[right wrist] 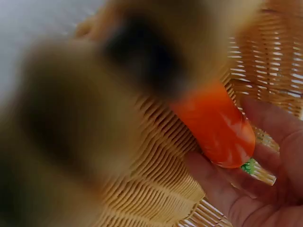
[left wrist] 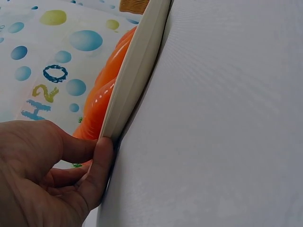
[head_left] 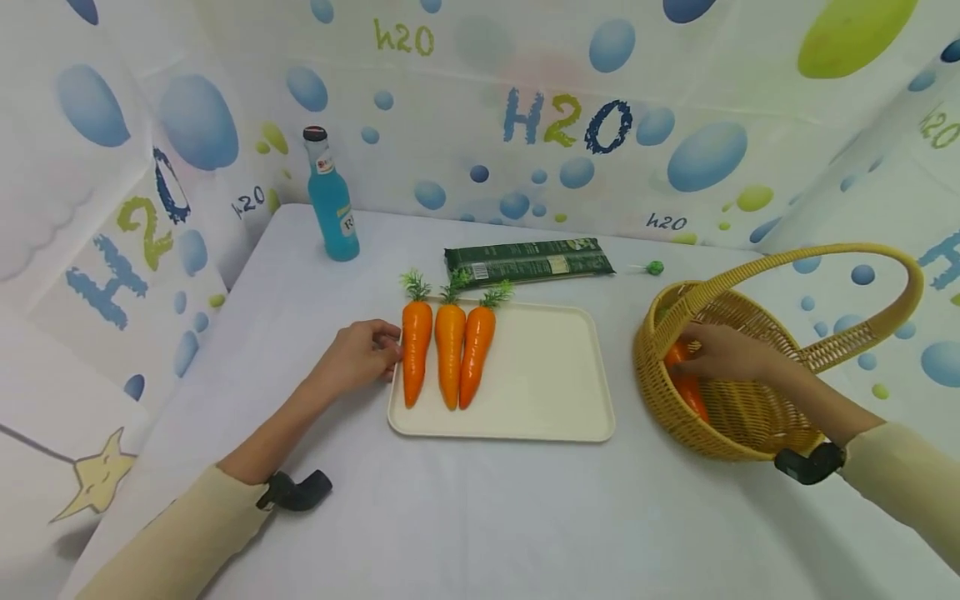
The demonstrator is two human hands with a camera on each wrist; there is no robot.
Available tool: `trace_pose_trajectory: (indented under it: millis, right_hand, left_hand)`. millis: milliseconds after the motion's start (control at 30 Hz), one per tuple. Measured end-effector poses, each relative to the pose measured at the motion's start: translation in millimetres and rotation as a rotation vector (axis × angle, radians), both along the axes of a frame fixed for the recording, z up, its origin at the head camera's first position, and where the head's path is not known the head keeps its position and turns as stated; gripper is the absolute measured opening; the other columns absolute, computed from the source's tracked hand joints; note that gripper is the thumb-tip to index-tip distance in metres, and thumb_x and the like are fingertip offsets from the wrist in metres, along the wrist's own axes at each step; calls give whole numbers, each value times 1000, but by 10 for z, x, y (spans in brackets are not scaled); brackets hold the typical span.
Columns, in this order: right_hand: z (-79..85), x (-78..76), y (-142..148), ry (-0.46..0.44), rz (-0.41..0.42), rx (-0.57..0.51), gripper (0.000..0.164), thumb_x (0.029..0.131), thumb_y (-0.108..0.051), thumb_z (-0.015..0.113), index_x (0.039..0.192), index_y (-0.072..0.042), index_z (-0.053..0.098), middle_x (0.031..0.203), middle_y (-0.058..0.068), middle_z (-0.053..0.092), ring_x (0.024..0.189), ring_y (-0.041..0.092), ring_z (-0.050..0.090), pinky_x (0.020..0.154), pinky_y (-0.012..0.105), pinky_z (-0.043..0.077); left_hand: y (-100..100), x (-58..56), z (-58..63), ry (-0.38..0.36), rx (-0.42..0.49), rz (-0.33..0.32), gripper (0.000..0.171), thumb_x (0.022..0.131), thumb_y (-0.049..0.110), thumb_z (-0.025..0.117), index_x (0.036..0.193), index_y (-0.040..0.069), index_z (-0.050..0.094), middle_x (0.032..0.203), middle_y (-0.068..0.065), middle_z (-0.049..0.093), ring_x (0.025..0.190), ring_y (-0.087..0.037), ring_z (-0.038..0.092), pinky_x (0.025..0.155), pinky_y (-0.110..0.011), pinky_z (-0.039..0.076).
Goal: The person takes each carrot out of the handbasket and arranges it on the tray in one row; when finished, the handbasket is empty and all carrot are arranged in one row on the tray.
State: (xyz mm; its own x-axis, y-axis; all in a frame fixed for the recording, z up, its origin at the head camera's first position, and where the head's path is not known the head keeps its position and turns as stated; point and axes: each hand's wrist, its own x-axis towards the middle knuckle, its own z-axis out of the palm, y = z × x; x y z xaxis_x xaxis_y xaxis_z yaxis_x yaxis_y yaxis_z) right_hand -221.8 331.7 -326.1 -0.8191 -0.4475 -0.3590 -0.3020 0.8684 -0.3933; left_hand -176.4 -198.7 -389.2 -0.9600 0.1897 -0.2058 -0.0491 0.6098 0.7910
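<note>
My left hand (head_left: 358, 357) pinches the left rim of a cream tray (head_left: 543, 367). In the left wrist view, thumb and fingertips meet on that rim, close beside the carrots. Three orange toy carrots (head_left: 450, 350) with green tops lie side by side on the tray's left half, tips toward me. My right hand (head_left: 723, 354) reaches into a woven wicker basket (head_left: 651, 396) and holds another carrot (head_left: 692, 398) by its thick end. The right wrist view shows thumb and fingers around that carrot (right wrist: 220, 127), a bit of its green top (right wrist: 248, 166) behind it.
Behind the tray lies a flat dark green packet (head_left: 528, 262), with a green lollipop (head_left: 655, 267) to its right. A blue bottle (head_left: 332, 204) stands at the back left. The basket's tall handle (head_left: 911, 283) arches over its opening, near my right forearm. Printed cloth surrounds the table.
</note>
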Motion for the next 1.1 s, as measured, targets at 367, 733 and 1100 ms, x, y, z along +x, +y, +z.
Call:
trace_pose_trajectory:
  millis: [367,733,1100]
  right_hand:
    - [115,86,-5,59,-106,35,45,86,-40,76,123,-18,63,119,10,63,97,27,57,81,43,49]
    - [818,441,146,60,-307,-118,60,90,-45,70,141,-21,50,132,16,52,115,41,57,77,40,56]
    - [1255,1021,114,225,-462,-156,62,89,-31,75,142,-16,46,129,12,49,84,-12,55,65,30,55]
  left_hand:
    - [4,-39,-19,14,-22,-11,37,93,8,58,126,-8,57,91,-11,65,64,-17,63,62,-30,50]
    - [9,-28,-86,-6,-22,-6,36,94,10,59,126,-6,57,90,-10,65,66,-18,63,62,-29,52]
    - [16,-27,-26,14,-44,-8,35,95,10,59,126,-7,58,88,-10,65,65,-18,63,63,-30,52]
